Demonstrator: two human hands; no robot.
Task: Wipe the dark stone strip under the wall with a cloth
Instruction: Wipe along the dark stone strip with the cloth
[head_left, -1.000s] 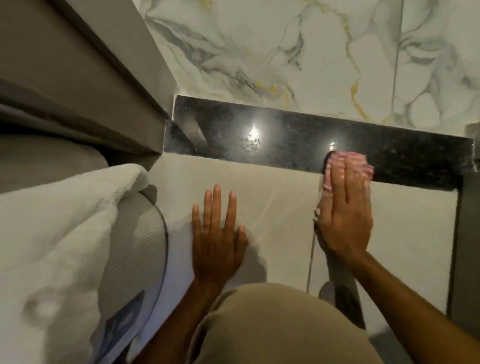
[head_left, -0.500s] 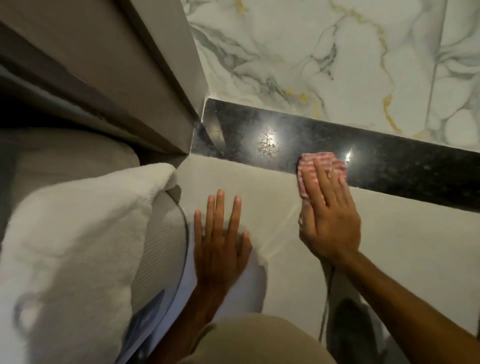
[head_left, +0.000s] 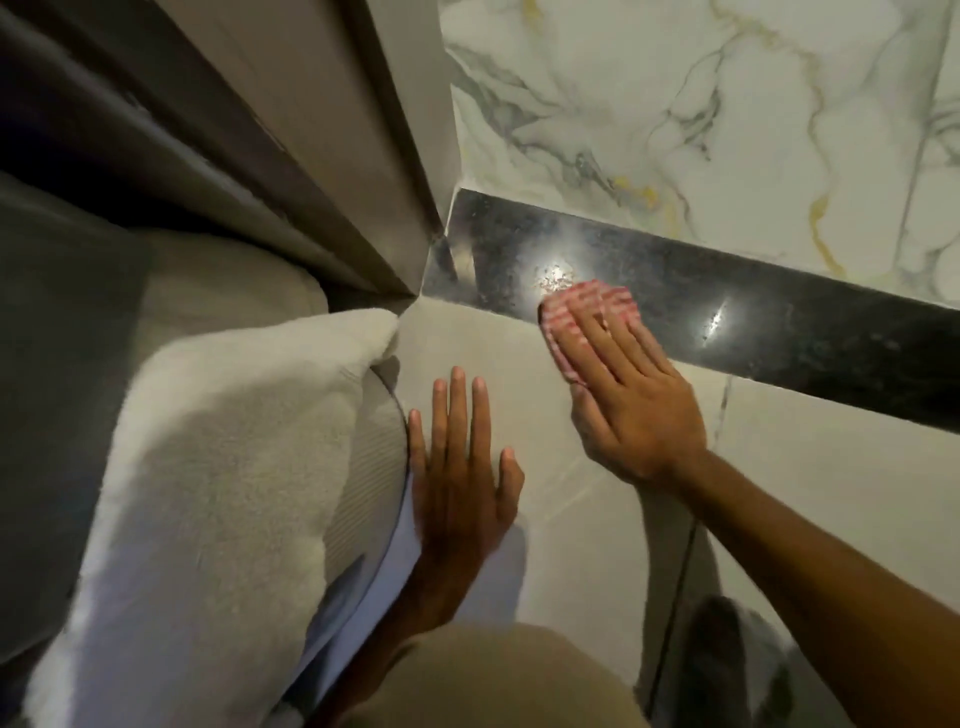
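Note:
A dark polished stone strip (head_left: 779, 332) runs along the foot of the white marble wall (head_left: 701, 104). My right hand (head_left: 628, 395) lies flat on a pink-and-white striped cloth (head_left: 582, 304), pressing it against the strip's lower edge, left of the middle. Most of the cloth is hidden under my fingers. My left hand (head_left: 462, 478) rests flat on the pale floor tile (head_left: 831, 493), fingers spread, holding nothing.
A white fluffy towel (head_left: 208, 493) and a ribbed round object (head_left: 374, 467) lie to the left, touching my left hand. A grey door frame (head_left: 363, 130) meets the strip's left end. My knee (head_left: 493, 680) is at the bottom.
My right hand has slid the cloth leftward along the strip, toward the corner by the door frame. My left hand has stayed planted on the floor.

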